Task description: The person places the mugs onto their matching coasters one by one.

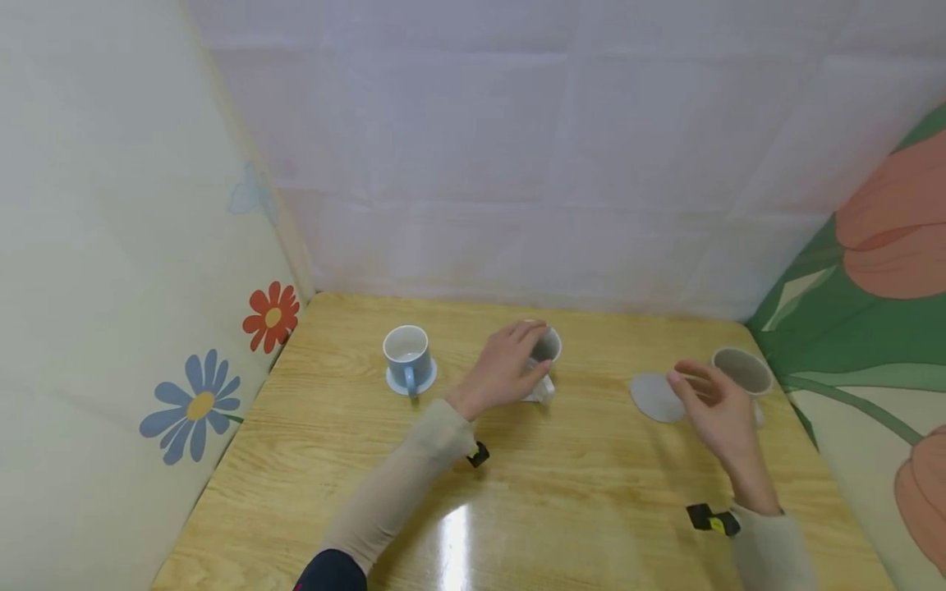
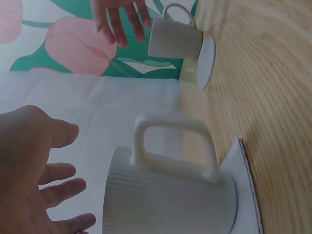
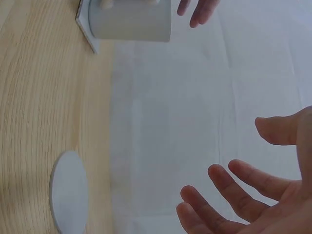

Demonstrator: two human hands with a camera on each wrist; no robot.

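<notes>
My left hand (image 1: 506, 367) is over a white ribbed mug (image 2: 165, 195) in the middle of the table. Its fingers are loosely spread by the rim and pinch nothing. That mug stands upright on a white straight-edged coaster (image 2: 247, 195), its handle (image 2: 168, 122) plain in the left wrist view. To the right, my right hand (image 1: 720, 414) hovers with fingers apart and holds nothing. It is between a round grey-white coaster (image 1: 654, 397) and a pale mug (image 1: 745, 371). In the head view the hand partly covers that mug, which stands upright beside the coaster.
A light blue mug (image 1: 408, 355) stands on a light blue coaster (image 1: 430, 379) at the left of the wooden table (image 1: 562, 509). White cloth (image 1: 473, 164) hangs behind the back edge. Flower-printed cloths flank both sides, one by the pale mug.
</notes>
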